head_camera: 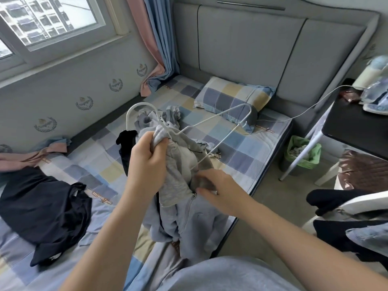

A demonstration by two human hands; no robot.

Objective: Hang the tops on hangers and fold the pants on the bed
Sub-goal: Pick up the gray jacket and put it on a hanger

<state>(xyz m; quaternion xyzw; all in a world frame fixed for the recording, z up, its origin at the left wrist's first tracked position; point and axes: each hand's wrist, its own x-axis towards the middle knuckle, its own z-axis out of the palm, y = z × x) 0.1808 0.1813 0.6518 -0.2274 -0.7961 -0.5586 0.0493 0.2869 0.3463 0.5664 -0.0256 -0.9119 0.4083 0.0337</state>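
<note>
My left hand [147,158] grips the collar of a grey zip-up top [178,185] together with the neck of a white wire hanger [212,118], held above the bed [241,143]. One arm of the hanger runs down inside the top. My right hand [218,187] pinches the top's fabric beside the zipper, its fingers blurred. The lower part of the top hangs in blue-grey folds over the bed's edge. A dark navy garment [48,208] lies crumpled on the bed at the left. A black garment [126,143] and a pile of grey clothes [165,116] lie behind my left hand.
A checked pillow [231,97] lies against the grey headboard. A white cable [294,116] runs from the bed to a black table [354,127] at the right. A green-lined bin [302,152] stands on the floor. A white chair [357,206] with dark clothes is at the right.
</note>
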